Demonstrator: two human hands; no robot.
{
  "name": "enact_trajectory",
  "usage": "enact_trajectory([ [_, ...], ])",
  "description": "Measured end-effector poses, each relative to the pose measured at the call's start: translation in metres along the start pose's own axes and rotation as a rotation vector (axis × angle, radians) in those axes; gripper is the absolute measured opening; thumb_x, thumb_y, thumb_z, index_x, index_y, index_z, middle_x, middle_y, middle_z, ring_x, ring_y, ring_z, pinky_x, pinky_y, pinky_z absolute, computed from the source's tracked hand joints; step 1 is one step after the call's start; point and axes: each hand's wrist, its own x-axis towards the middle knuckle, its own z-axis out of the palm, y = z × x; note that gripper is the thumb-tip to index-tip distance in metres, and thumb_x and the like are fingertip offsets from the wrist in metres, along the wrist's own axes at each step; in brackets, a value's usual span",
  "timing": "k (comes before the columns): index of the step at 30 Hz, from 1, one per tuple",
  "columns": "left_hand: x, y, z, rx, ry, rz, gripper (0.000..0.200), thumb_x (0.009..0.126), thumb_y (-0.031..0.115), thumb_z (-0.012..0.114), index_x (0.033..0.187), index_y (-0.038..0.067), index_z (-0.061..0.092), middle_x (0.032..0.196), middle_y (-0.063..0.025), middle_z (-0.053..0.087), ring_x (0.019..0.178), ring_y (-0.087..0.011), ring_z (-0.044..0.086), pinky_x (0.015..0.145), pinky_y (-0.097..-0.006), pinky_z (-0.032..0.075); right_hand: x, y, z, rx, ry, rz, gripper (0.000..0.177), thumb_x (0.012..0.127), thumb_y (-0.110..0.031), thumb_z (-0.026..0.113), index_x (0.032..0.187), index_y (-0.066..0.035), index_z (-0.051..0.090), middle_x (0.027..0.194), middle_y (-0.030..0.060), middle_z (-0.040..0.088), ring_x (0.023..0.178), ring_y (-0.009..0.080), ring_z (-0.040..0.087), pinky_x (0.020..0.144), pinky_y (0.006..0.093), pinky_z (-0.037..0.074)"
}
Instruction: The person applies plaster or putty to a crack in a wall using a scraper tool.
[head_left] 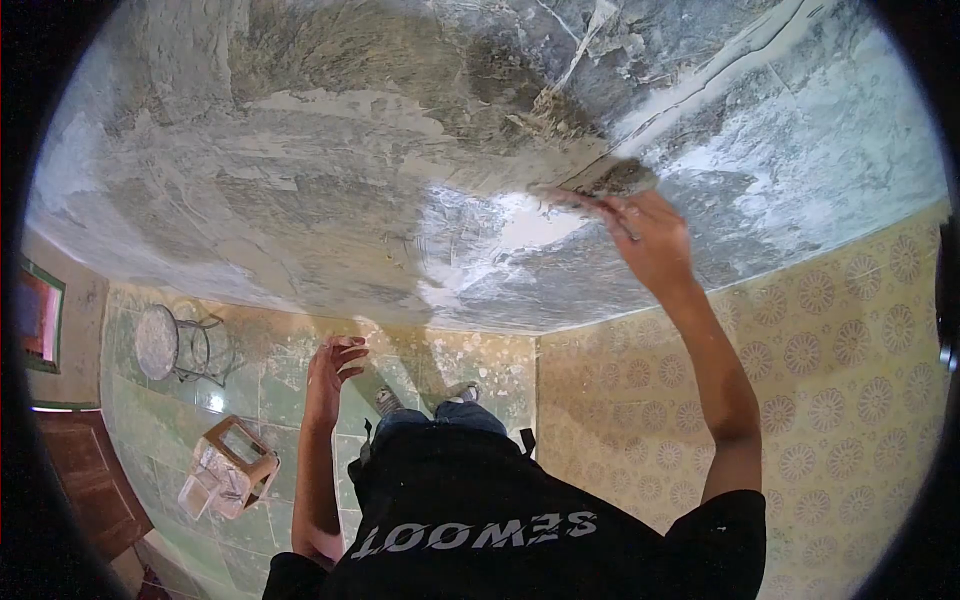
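Observation:
My right hand [655,240] is raised to the plastered wall [330,210], fingers closed around a putty knife [578,198]. The knife's tip lies against or very close to the wall, beside a bright white patch of filler [535,222]. Grey and white smears cover the wall, and a long crack [720,75] runs toward its upper right. Lower down on the left, my left hand [332,372] hangs in front of me with its fingers apart and nothing in it.
A round-topped metal stool [156,342] stands on the green tiled floor [280,440] at left. Nearer is a low brown stool [245,455] bearing a smeared pale container [200,495]. A wall with a flower pattern [800,380] adjoins on the right; a brown door [88,470] is at far left.

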Motion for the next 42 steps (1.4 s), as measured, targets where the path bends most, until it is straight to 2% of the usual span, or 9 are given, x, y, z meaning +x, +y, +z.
enact_trajectory([
  [4,0.0,0.001,-0.001,0.0,0.001,-0.015,0.042,0.106,0.048,0.04,0.111,0.012,0.062,0.125,-0.0122,0.066,0.112,-0.0249,0.065,0.09,-0.0392,0.05,0.015,-0.01,-0.038,-0.024,-0.007,0.046,0.017,0.084,-0.012,0.076,0.1,-0.006,0.076,0.091,0.0074,0.074,0.082,0.0228,0.069,0.073,0.0353,0.058],
  [6,0.001,0.002,0.002,0.005,-0.011,-0.004,0.042,0.106,0.048,0.04,0.111,0.012,0.062,0.125,-0.0124,0.066,0.112,-0.0252,0.065,0.09,-0.0393,0.05,0.007,-0.02,-0.036,0.12,-0.177,0.097,0.018,0.086,-0.015,0.075,0.102,-0.007,0.077,0.094,0.0078,0.074,0.087,0.0208,0.07,0.075,0.0351,0.059],
  [9,0.004,0.002,0.008,0.003,-0.015,-0.002,0.043,0.106,0.048,0.04,0.112,0.011,0.062,0.125,-0.0129,0.066,0.112,-0.0253,0.065,0.09,-0.0394,0.05,-0.035,-0.023,0.04,-0.012,-0.403,-0.09,0.019,0.092,-0.022,0.068,0.102,-0.008,0.074,0.096,0.008,0.073,0.096,0.0222,0.069,0.078,0.0392,0.06],
  [15,0.003,0.007,0.013,0.0,-0.036,0.012,0.045,0.106,0.05,0.041,0.112,0.011,0.062,0.124,-0.0126,0.067,0.112,-0.0253,0.065,0.09,-0.039,0.05,-0.051,-0.004,0.098,0.007,-0.271,0.022,0.014,0.09,-0.02,0.068,0.095,-0.007,0.071,0.096,0.008,0.071,0.092,0.0266,0.068,0.078,0.039,0.058],
  [25,0.008,0.005,0.011,0.008,-0.03,0.03,0.042,0.106,0.047,0.041,0.113,0.011,0.062,0.123,-0.0132,0.067,0.112,-0.0255,0.065,0.089,-0.0395,0.051,-0.008,0.009,0.013,-0.005,0.033,0.036,0.013,0.086,-0.018,0.075,0.09,-0.005,0.073,0.083,0.0094,0.07,0.077,0.0246,0.068,0.068,0.0387,0.057],
  [27,0.01,0.006,0.015,0.01,-0.049,0.031,0.042,0.106,0.047,0.041,0.113,0.011,0.062,0.123,-0.0135,0.067,0.112,-0.0255,0.065,0.089,-0.0396,0.051,-0.001,0.009,-0.011,0.009,0.087,0.162,0.014,0.086,-0.018,0.077,0.088,-0.004,0.074,0.084,0.0116,0.07,0.073,0.0239,0.068,0.064,0.0395,0.056],
  [30,0.015,0.007,0.019,0.022,-0.08,0.023,0.042,0.106,0.047,0.041,0.113,0.011,0.062,0.123,-0.0133,0.067,0.112,-0.0255,0.065,0.09,-0.0395,0.051,-0.001,0.006,-0.038,0.07,-0.013,0.175,0.014,0.087,-0.016,0.077,0.082,-0.003,0.073,0.084,0.0125,0.071,0.073,0.0223,0.068,0.063,0.0374,0.057],
  [37,0.018,0.009,0.032,0.037,-0.121,0.037,0.045,0.105,0.051,0.042,0.114,0.012,0.062,0.125,-0.0123,0.065,0.114,-0.0264,0.064,0.091,-0.0405,0.049,-0.046,0.0,0.081,-0.014,-0.328,-0.04,0.02,0.093,-0.025,0.065,0.093,-0.005,0.071,0.096,0.0072,0.072,0.098,0.0252,0.068,0.08,0.0421,0.058],
  [42,0.016,0.008,0.022,0.039,-0.111,0.023,0.046,0.106,0.052,0.041,0.114,0.011,0.062,0.125,-0.0123,0.065,0.113,-0.0253,0.064,0.091,-0.0388,0.05,-0.017,0.007,0.047,-0.035,-0.224,0.051,0.022,0.095,-0.026,0.065,0.095,-0.006,0.072,0.096,0.008,0.072,0.095,0.0257,0.069,0.078,0.0408,0.058],
])
